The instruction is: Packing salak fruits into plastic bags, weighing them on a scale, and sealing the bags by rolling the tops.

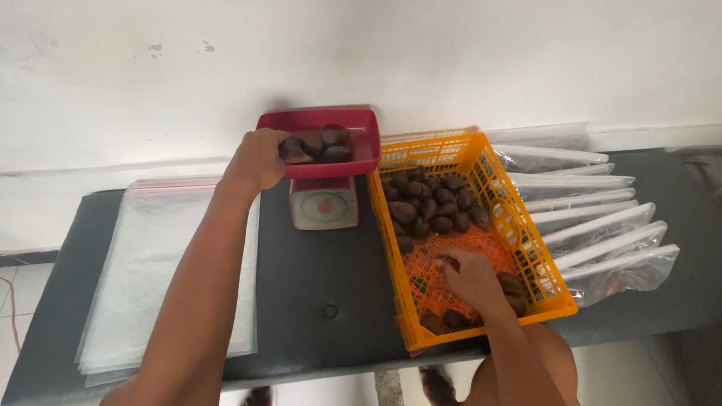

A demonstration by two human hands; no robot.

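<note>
My left hand (257,159) reaches to the red scale tray (366,149) and holds a dark brown fruit (294,151) at its left edge, beside a few more fruits lying in the tray. The tray sits on a small white kitchen scale (323,203) with a round dial. My right hand (469,278) is down inside the orange plastic basket (396,250), fingers closed over a dark fruit near its front end. A pile of the same dark fruits (432,203) fills the basket's far half.
A stack of clear plastic bags (146,264) lies flat at the left of the dark padded bench (316,288). Several filled clear bags with white sealed edges (593,224) lie fanned out to the right of the basket. A white wall stands behind.
</note>
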